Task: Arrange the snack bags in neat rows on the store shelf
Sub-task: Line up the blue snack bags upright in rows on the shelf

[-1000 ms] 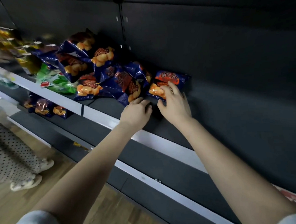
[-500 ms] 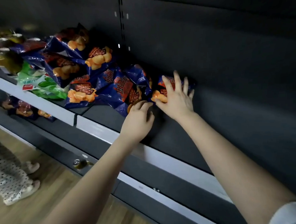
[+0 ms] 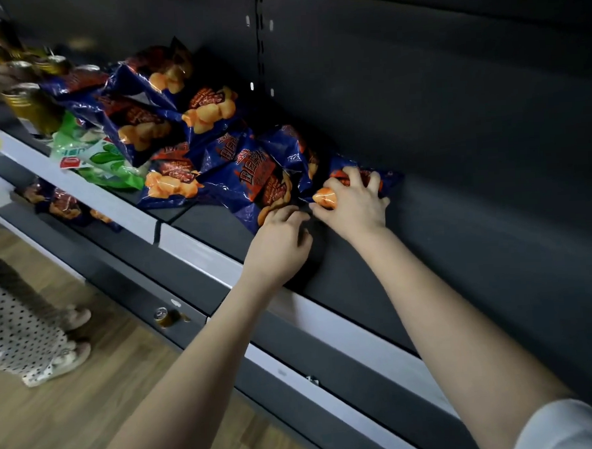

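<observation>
Several blue snack bags [image 3: 188, 151] with orange puffs printed on them lie in a loose heap on the dark shelf [image 3: 375, 261]. The rightmost blue bag [image 3: 390, 180] lies flat near the back panel. My right hand [image 3: 351, 200] presses on top of it with fingers curled over the bag. My left hand [image 3: 280, 239] sits just left of it at the lower corner of a neighbouring blue bag [image 3: 261, 178], fingers bent onto its edge. A green snack bag [image 3: 95, 159] lies at the heap's left.
Gold cans [image 3: 31, 104] stand at the far left of the shelf. A lower shelf holds more blue bags [image 3: 62, 205]. A can [image 3: 162, 315] lies on a lower ledge. Another person's feet and dotted clothing [image 3: 26, 345] are on the wooden floor at left.
My right hand's fingers, spread half a second ago, have curled down onto the rightmost bag. My left hand stays at the neighbouring bag's corner. The view has shifted slightly.
</observation>
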